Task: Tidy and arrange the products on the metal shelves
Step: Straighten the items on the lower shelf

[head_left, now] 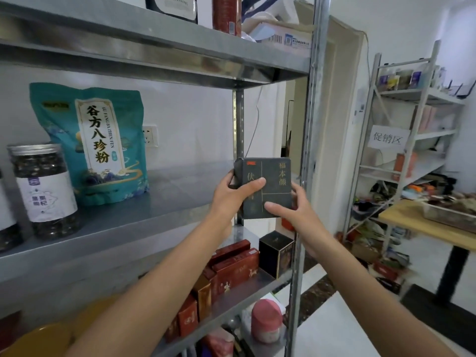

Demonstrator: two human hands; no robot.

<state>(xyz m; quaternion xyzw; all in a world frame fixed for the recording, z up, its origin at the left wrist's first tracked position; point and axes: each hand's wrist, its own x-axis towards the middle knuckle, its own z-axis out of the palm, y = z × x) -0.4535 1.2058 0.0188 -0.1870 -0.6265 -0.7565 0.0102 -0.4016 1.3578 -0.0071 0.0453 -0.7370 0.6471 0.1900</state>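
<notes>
Reaching out above the red boxes point(231, 264) and a black box point(275, 253) on the lower level, and gripping a dark grey box with gold lettering point(273, 181) in both hands: clamping its left edge with the left hand point(231, 194), thumb lying across the front face, and pinching its lower right corner with the right hand point(296, 210). Holding it upright at the right end of the middle shelf point(167, 199), seemingly in the air and not yet resting on the metal. Judging by that, carrying out the placing step, bringing one product in to stand on this level. Next, probably needing to ease the box leftward and inward, then lowering it flat and squaring its face to the front lip. Working between the front post point(306, 150) and the rear upright point(238, 119), each just beside the box, with the upper shelf point(154, 47) well above. Finding open metal to the left before meeting the teal powder pouch point(90, 143) and, further left, the jar of dark dried berries point(42, 186). Beyond, noting a second rack point(412, 119) and a wooden-topped bench point(425, 222), both well apart from the work.
</notes>
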